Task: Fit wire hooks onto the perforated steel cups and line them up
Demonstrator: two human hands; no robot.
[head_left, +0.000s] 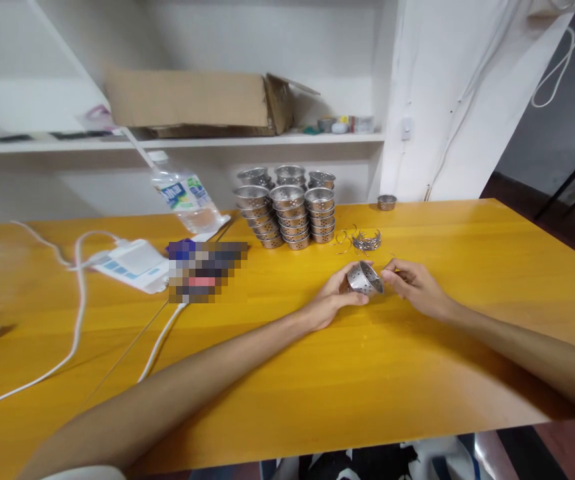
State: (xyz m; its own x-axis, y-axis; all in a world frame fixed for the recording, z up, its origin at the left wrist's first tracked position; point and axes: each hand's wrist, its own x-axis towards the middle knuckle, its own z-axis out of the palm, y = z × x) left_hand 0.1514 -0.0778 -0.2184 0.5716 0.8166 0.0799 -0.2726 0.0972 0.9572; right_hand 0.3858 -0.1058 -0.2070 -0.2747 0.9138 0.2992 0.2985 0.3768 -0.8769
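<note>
My left hand (335,299) is closed round a small perforated metal strainer cup (363,279), tilted with its open mouth toward the right. At the cup's rim, my right hand (410,283) has thumb and fingers pinched together; whatever thin piece they hold is too small to make out. Just beyond the hands lies a small heap of curved metal wires (367,241), with some loose ones beside it. Stacks of similar strainer cups (287,217) stand behind, to the left of the wires. One single strainer cup (386,203) sits apart near the table's back edge.
On the left of the yellow table (277,387) are a tilted plastic bottle (190,200), a white power strip (135,265) with cables, and a blurred-out patch (207,272). A cardboard box (192,100) rests on the shelf (217,142) behind.
</note>
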